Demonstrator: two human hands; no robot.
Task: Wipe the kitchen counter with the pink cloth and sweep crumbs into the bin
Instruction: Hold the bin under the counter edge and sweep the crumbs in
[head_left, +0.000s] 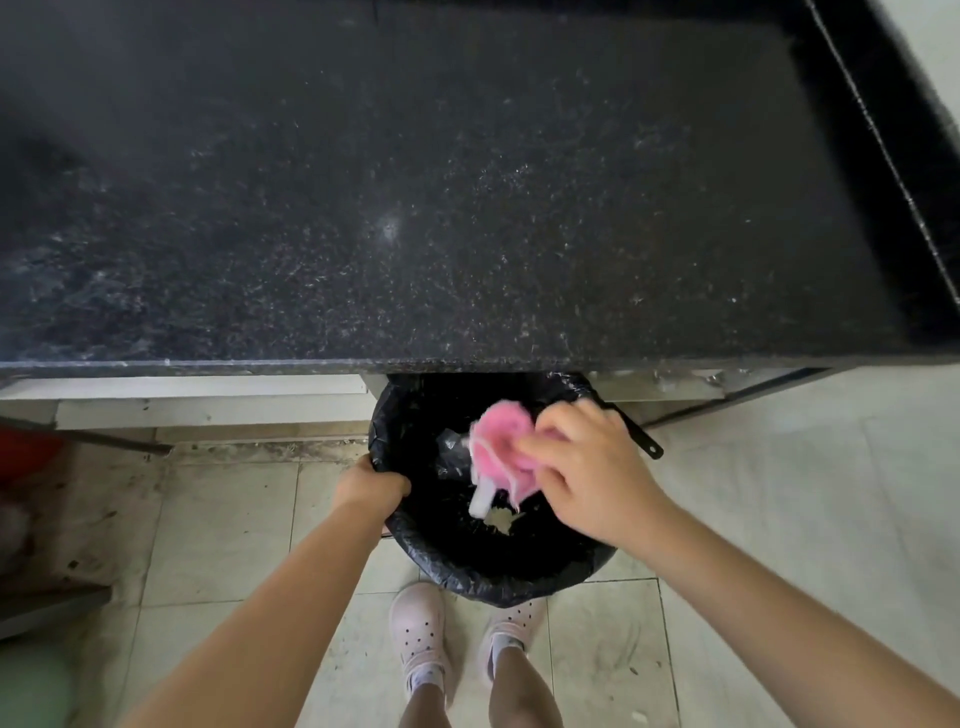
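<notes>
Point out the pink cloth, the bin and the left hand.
pink cloth (498, 441), head view, middle of the bunched fabric.
bin (470, 574), head view, near rim of the black liner.
left hand (375, 486), head view, back of the hand.

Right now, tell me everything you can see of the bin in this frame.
The bin is round and lined with a crinkled, glossy black plastic bag folded over its rim. It stands on the tiled floor, its far edge tucked under the counter. Inside lie a clear wrapper, a white scrap and a small pile of pale crumbs. The left hand grips its left rim. The right hand holds the pink cloth over its opening.
</notes>
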